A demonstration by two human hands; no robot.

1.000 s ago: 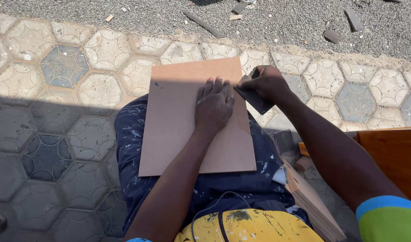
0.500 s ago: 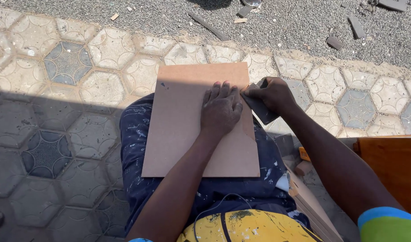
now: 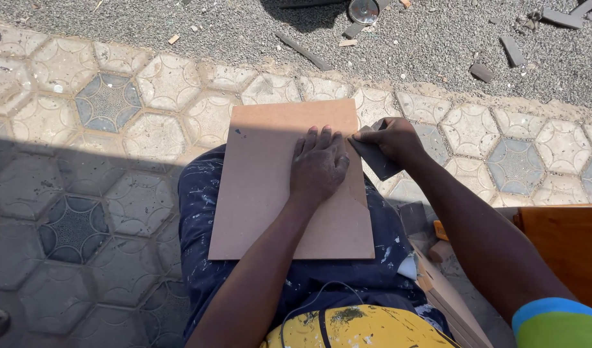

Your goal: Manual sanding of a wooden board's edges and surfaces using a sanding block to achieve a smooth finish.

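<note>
Board hides the lap — orange panel cut off right.

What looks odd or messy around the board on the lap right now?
The board lies flat and looks undamaged, apart from a small dark mark near its far left corner. The left hand presses it down; the right hand holds a dark sanding sheet at its right edge. Wood scraps lie scattered on the gravel beyond.

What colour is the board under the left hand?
Plain light brown, seen in the head view: board, left hand flat on it.
</note>
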